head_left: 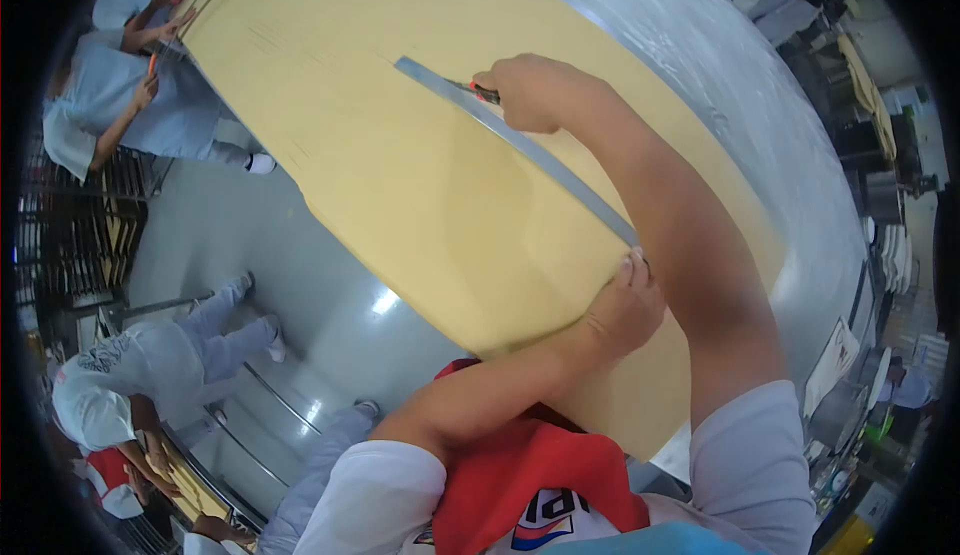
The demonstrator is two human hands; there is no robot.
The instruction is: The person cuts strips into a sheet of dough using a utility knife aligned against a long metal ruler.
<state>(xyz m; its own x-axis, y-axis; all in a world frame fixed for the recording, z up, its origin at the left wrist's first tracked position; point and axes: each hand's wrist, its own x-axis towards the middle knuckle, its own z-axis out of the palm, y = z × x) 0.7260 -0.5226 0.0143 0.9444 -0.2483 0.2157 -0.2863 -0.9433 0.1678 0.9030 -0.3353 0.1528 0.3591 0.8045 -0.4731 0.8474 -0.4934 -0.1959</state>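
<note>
A wide sheet of yellow dough (400, 185) lies over a long table. Across it runs a metal ruler (540, 160), slanting from upper left to lower right. My right hand (535, 93) is closed around a small knife (484, 92) with a red and black handle, its blade beside the ruler's far end. At the ruler's near end, my left hand (628, 303) presses down with its fingers together, touching the metal.
Co-workers in white stand at the upper left (150, 105), one holding an orange-handled tool (152, 65). Another person (150, 365) works at the lower left. Clear plastic (700, 55) covers the table's far side. Racks (80, 245) stand left; pots (885, 195) sit right.
</note>
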